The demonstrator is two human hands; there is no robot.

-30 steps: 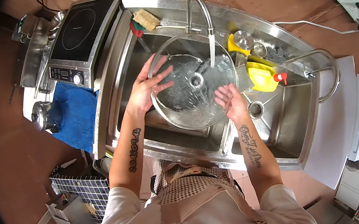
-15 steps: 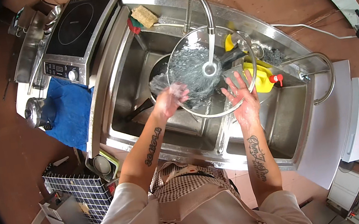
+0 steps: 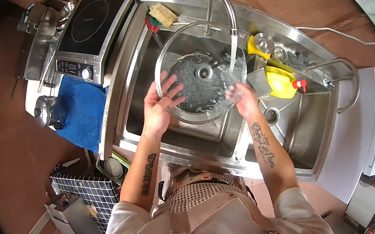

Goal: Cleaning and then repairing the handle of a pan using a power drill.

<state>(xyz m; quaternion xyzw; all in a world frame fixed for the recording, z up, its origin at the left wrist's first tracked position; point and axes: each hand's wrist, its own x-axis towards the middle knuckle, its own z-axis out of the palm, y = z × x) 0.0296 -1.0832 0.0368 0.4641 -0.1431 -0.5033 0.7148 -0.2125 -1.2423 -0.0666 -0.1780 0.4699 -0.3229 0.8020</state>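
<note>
A round clear glass lid point(image 3: 187, 114) with a pale rim and a round centre fitting is held over the left sink basin point(image 3: 141, 80). My left hand point(image 3: 158, 106) grips the lid's left edge, fingers spread against the glass. At the lower right edge my right hand point(image 3: 244, 97) closes on the lid, its fingertips wet and slightly blurred. Water runs from the curved faucet point(image 3: 231, 15) onto the lid's right side and splashes across it. Beneath the glass a dark round shape shows, partly hidden by water.
A yellow bottle with a red cap point(image 3: 282, 82) stands by the basin divider, near a yellow-handled tool point(image 3: 255, 47). A sponge point(image 3: 163, 14) lies in the back left corner. Left of the sink are an induction cooktop point(image 3: 92, 26) and a blue cloth point(image 3: 78, 113). A second faucet point(image 3: 357, 78) curves at right.
The lid has shifted left and tilted differently, so water now strikes its right side instead of its middle. My left hand moved left to the lid's edge; my right hand's spread fingers drew in.
</note>
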